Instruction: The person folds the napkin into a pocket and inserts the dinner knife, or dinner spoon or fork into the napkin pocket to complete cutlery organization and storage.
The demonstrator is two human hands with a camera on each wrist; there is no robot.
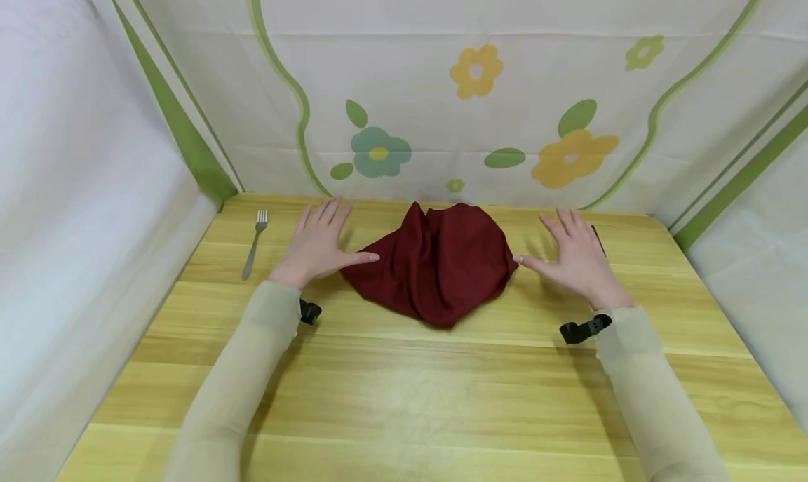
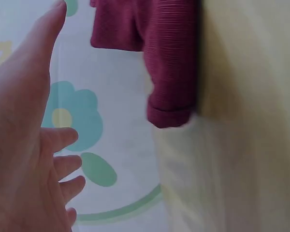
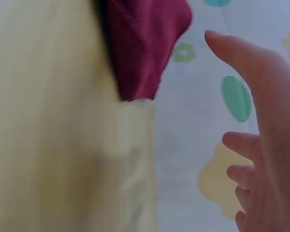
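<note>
A dark red cloth lies crumpled in a raised heap on the wooden table in the head view. Beside its left end is my left hand, fingers spread and straight, thumb pointing toward the cloth. My right hand is spread the same way off the cloth's right end. Both wrist views show a gap between the thumb and the cloth: the left hand and the right hand hold nothing. Whether anything lies beneath the cloth is hidden.
A metal fork lies at the table's left, beyond my left hand. Behind my right hand a thin dark object shows only partly. A white curtain with printed flowers hangs along the back edge of the wooden table.
</note>
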